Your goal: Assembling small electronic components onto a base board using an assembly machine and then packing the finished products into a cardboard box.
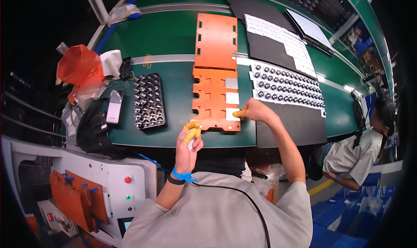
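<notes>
An orange fixture plate [209, 98] lies on the green bench in front of me. Along its right side sit square plates, a grey one [231, 83] at the far end and a white one [232, 98] below it. My right hand [257, 111], fingers curled and yellow cots on the tips, pinches the edge of the nearest white square plate [230, 114]. By the fixture's near left corner, my left hand [187, 146] is closed, its yellow-covered fingers around a small white piece [190, 144] that is partly hidden.
A black tray of shiny round parts [149, 101] stands left. Rows of black round parts on white strips [287, 86] lie right, on dark foam [291, 125]. A second orange plate [216, 41] lies beyond the fixture. Another person [354, 154] sits at far right.
</notes>
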{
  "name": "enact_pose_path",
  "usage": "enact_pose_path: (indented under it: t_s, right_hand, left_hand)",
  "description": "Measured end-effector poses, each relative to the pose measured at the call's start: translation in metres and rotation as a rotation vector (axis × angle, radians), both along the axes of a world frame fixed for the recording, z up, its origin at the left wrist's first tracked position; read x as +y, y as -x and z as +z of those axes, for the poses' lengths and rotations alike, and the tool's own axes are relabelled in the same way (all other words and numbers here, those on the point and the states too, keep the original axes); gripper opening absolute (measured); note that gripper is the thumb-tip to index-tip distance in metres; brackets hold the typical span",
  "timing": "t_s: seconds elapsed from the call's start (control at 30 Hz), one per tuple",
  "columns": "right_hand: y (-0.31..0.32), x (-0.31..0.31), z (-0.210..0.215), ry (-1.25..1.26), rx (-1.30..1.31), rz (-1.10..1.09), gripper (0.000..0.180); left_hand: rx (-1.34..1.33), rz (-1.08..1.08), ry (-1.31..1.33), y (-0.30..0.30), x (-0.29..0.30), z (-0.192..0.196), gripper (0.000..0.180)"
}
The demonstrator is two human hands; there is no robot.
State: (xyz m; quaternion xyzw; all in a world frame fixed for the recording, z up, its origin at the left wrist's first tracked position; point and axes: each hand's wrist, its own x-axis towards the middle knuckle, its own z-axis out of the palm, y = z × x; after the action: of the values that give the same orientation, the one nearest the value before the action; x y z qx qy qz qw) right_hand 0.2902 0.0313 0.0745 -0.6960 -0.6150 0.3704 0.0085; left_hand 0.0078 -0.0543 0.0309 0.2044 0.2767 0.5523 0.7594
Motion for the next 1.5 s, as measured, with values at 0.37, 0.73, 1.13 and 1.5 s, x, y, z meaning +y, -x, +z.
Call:
enact_pose_path:
  t_s: [0.37, 0.73, 1.13, 1.5]
  right_hand:
    - [0.207, 0.027, 0.029, -0.774, 0.255, 0.456, 0.025]
    - [0.279, 0.078, -0.01, -0.929, 0.041, 0.554, 0.03]
    - [0.204, 0.015, 0.048, -0.772, 0.641, 0.251, 0.027]
    - [0.128, -0.074, 0.054, -0.566, 0.961, 0.203, 0.024]
  left_hand:
    - [-0.332, 0.0, -0.024, 0.058, -0.027, 0.0, 0.043]
    - [0.029, -0.021, -0.072, 0.077, -0.038, 0.0, 0.051]
    - [-0.165, -0.021, -0.075, 0.055, -0.02, 0.006, 0.062]
    - [0.202, 0.097, -0.436, 0.026, -0.002, 0.042, 0.077]
